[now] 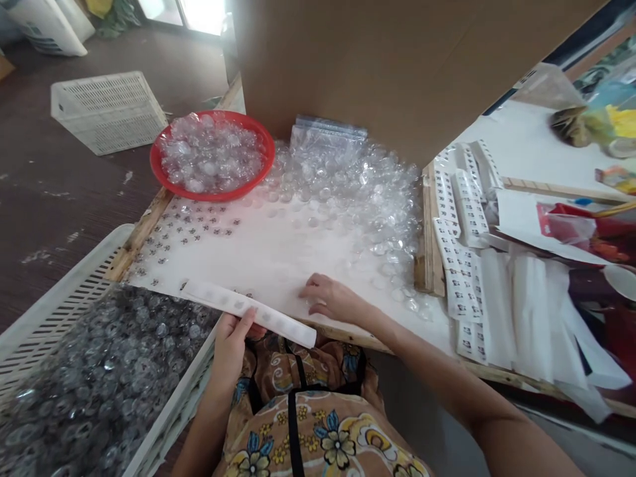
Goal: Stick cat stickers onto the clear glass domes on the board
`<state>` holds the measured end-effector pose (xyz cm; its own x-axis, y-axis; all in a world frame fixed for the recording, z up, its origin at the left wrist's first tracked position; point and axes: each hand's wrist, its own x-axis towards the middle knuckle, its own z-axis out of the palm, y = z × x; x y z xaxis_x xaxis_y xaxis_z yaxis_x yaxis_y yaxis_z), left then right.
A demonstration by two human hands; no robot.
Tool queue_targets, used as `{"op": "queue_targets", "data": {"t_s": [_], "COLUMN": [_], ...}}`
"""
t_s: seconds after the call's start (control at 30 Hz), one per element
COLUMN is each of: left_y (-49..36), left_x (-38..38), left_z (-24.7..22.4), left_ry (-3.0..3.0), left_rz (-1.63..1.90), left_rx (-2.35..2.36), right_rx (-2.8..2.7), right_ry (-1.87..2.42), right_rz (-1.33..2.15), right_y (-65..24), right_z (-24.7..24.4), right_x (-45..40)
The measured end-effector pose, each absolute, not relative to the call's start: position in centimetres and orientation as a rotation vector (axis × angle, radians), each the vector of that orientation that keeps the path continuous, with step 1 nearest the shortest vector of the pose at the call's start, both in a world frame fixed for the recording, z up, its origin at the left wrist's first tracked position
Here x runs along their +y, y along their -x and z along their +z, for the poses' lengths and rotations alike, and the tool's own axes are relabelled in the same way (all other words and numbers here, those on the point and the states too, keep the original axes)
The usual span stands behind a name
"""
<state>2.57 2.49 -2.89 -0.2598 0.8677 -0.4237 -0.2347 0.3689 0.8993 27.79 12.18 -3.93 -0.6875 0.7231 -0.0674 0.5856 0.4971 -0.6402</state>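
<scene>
A long folded white strip of paper [278,322] with a row of faint dark printed marks is in my left hand [237,329]. The thumb presses on its upper face and the fingers are beneath, at the table's front edge. My right hand [338,299] rests low over the white tabletop [278,255], to the right of the strip, with bent fingers and the thumb apart. I make out nothing held in it. Small clear plastic domes [368,179] are heaped across the back and right of the tabletop. Small black printed stickers or pieces [189,228] lie scattered at the left.
A red basin [158,169] of clear plastic pieces stands at the back left, by a white crate [112,109] on the floor. Another crate [64,291] brims with dark-marked pieces. A cardboard sheet [377,66] rises behind. Printed sticker strips [462,265] lie right of a wooden ledge [428,232].
</scene>
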Motion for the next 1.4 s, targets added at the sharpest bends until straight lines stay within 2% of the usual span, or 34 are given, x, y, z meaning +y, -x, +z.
{"op": "queue_targets", "data": {"t_s": [0.17, 0.43, 0.77, 0.93, 1.17, 1.4], "left_y": [-2.9, -2.5, -2.8, -2.9, -2.5, -3.3], "left_x": [2.8, 2.0, 2.0, 1.9, 1.8, 2.3], "left_z": [-2.4, -2.4, -2.7, -2.3, -2.9, -1.7], "left_ry": [-0.635, -0.619, -0.631, -0.606, -0.611, -0.643], "left_rz": [1.154, 1.192, 1.184, 1.214, 1.195, 1.166], "left_rx": [1.448, 1.465, 1.439, 1.442, 1.452, 1.437], "right_rx": [-2.452, -2.312, -2.394, -2.309, -2.476, -2.367], "right_ry": [1.22, 1.144, 1.162, 1.226, 0.967, 1.129], "right_rz": [0.842, 0.859, 0.717, 0.671, 0.761, 0.689], "right_y": [-27.3, -28.2, -28.7, -27.9, -27.4, -26.0], "right_z": [-5.8, -4.3, -7.1, -6.2, -6.2, -7.4], "right_x": [10.9, 11.2, 10.3, 11.1, 9.7, 12.1]}}
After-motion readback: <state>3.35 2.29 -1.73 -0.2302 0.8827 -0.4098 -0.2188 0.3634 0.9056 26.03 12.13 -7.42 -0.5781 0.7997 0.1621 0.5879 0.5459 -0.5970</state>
